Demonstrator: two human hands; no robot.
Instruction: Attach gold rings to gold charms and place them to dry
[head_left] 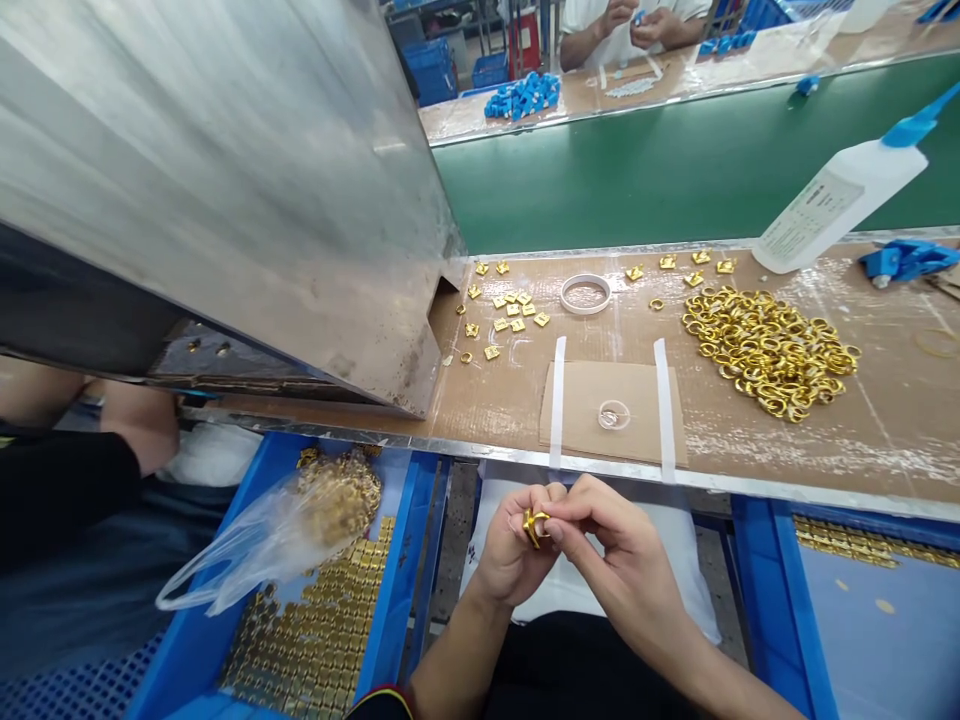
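Observation:
Both hands meet in front of the bench edge around small gold metal pieces. My left hand (511, 560) is closed on a small gold piece (532, 528), whose exact shape is partly covered by fingers. My right hand (619, 550) pinches a gold ring (541, 522) against that piece. Just beyond the hands, a cardboard pad (585, 390) is fixed with two white tape strips, and a small clear round dish (613, 415) sits on it. A heap of gold rings (769, 345) lies to the right. Several square gold pieces (514, 310) are scattered to the left.
A metal housing (315, 200) rises at the left. A white bottle (836, 205) with a blue nozzle leans at the right. Blue trays with gold pieces flank my lap, the left tray (409, 560) holding a plastic bag (300, 530). Across the green belt (600, 170), another person works.

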